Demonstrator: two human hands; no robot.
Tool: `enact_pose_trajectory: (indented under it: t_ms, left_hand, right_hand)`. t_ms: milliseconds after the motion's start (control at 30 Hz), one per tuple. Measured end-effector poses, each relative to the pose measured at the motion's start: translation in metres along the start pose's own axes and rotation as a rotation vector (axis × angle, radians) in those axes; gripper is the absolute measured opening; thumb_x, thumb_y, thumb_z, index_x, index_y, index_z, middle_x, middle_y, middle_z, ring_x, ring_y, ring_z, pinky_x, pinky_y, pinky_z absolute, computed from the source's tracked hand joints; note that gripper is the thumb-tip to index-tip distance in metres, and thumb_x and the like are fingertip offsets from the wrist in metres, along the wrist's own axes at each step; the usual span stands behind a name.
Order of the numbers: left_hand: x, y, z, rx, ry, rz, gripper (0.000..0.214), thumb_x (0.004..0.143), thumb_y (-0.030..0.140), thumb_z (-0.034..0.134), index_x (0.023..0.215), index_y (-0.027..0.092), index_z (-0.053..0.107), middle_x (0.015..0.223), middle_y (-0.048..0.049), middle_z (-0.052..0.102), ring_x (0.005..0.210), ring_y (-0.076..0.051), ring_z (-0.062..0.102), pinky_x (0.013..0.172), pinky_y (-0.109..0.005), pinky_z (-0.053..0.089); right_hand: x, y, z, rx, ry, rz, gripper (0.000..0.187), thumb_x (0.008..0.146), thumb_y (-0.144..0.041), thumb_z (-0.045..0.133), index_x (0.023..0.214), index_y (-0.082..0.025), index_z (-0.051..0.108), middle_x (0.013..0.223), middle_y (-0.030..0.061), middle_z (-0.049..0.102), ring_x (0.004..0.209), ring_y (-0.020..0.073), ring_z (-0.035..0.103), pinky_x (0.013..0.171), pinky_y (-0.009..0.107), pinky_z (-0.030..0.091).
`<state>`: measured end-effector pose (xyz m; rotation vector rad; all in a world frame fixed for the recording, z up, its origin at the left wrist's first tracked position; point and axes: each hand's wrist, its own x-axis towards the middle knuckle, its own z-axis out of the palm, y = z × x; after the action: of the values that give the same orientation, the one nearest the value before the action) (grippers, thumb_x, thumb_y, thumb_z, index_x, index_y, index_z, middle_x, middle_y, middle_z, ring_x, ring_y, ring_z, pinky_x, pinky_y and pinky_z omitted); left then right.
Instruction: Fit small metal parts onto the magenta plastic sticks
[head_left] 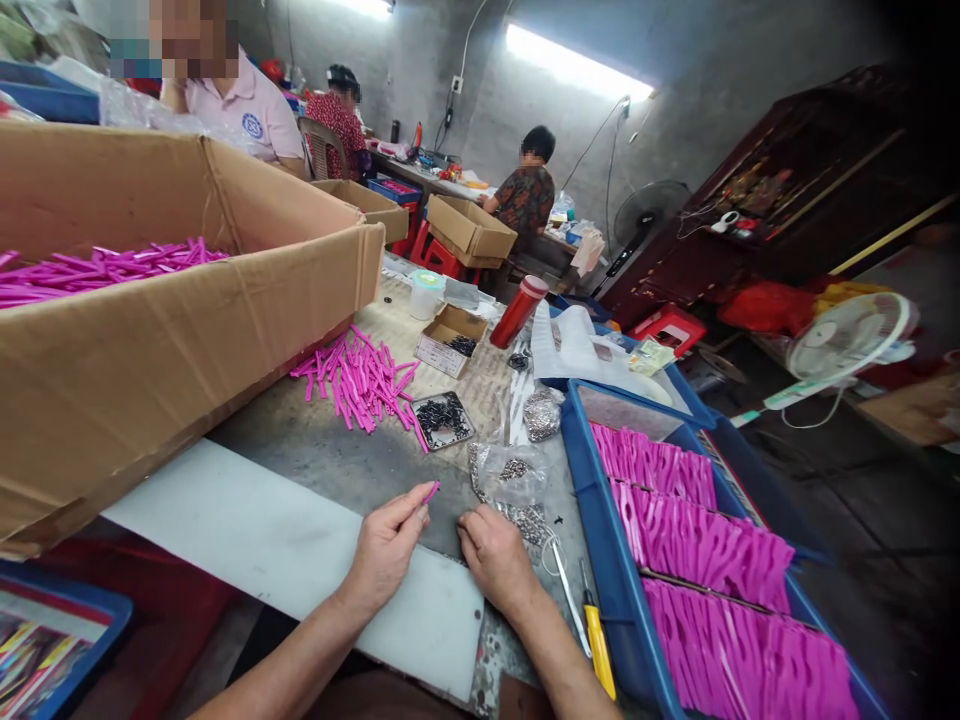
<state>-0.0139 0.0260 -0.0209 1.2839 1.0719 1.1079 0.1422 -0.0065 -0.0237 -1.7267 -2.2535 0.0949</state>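
My left hand (390,540) is closed in a pinch round a small magenta plastic piece (431,491), whose tip sticks out past the fingers. To its right, my right hand (495,552) has its fingers curled together low over the table, beside the small silver metal parts (525,520). Whatever those fingers hold, if anything, is hidden. Beyond the hands lie a loose heap of magenta plastic pieces (360,380) and a shallow tray of small black parts (444,420). A clear plastic bag (514,470) rests on the silver parts. A white board (300,550) lies under my left forearm.
A large cardboard box (187,370) of magenta pieces stands at left. On the right, a blue crate (611,600) holds rows of flat magenta parts. A yellow-handled screwdriver (598,640), tweezers (568,590) and a red flask (519,312) are nearby. Several people sit farther back.
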Motion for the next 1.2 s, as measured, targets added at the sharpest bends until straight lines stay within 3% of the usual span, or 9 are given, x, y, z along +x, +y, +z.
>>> enact_pose_trajectory:
  t_ms: [267, 600, 933, 1200]
  left_hand:
    - [-0.001, -0.004, -0.001, 0.011, -0.011, -0.006, 0.031, 0.071, 0.023, 0.05, 0.098, 0.015, 0.062, 0.085, -0.0048, 0.066, 0.066, -0.014, 0.059, 0.064, -0.024, 0.049]
    - [-0.001, -0.004, 0.0, 0.009, -0.001, 0.006, 0.03, 0.07, 0.022, 0.051, 0.098, 0.015, 0.062, 0.085, -0.0042, 0.066, 0.065, -0.013, 0.059, 0.064, -0.024, 0.049]
    - [-0.001, -0.005, 0.001, -0.036, 0.0, -0.017, 0.031, 0.07, 0.021, 0.051, 0.098, 0.014, 0.062, 0.099, -0.0063, 0.063, 0.079, -0.017, 0.06, 0.067, -0.025, 0.05]
    - [-0.002, -0.002, 0.0, -0.062, 0.023, -0.024, 0.032, 0.068, 0.02, 0.052, 0.097, 0.014, 0.062, 0.1, -0.0078, 0.063, 0.081, -0.019, 0.06, 0.07, -0.028, 0.05]
  right_hand:
    - [0.004, 0.002, -0.01, 0.199, -0.029, 0.116, 0.015, 0.076, -0.012, 0.043, 0.071, -0.016, 0.056, 0.067, 0.0034, 0.056, 0.066, 0.0147, 0.052, 0.061, 0.023, 0.04]
    - [0.012, -0.001, -0.006, 0.011, -0.141, 0.108, 0.014, 0.075, -0.011, 0.045, 0.072, -0.016, 0.058, 0.069, 0.0043, 0.058, 0.068, 0.0158, 0.054, 0.064, 0.023, 0.039]
    - [0.028, -0.015, -0.016, -0.072, -0.334, 0.327, 0.017, 0.075, -0.013, 0.042, 0.08, -0.014, 0.058, 0.08, 0.0086, 0.06, 0.075, 0.0189, 0.056, 0.063, 0.025, 0.037]
    - [0.029, -0.015, -0.012, -0.025, -0.287, 0.364, 0.019, 0.071, -0.011, 0.04, 0.076, -0.012, 0.058, 0.077, 0.0127, 0.061, 0.071, 0.0213, 0.056, 0.06, 0.027, 0.035]
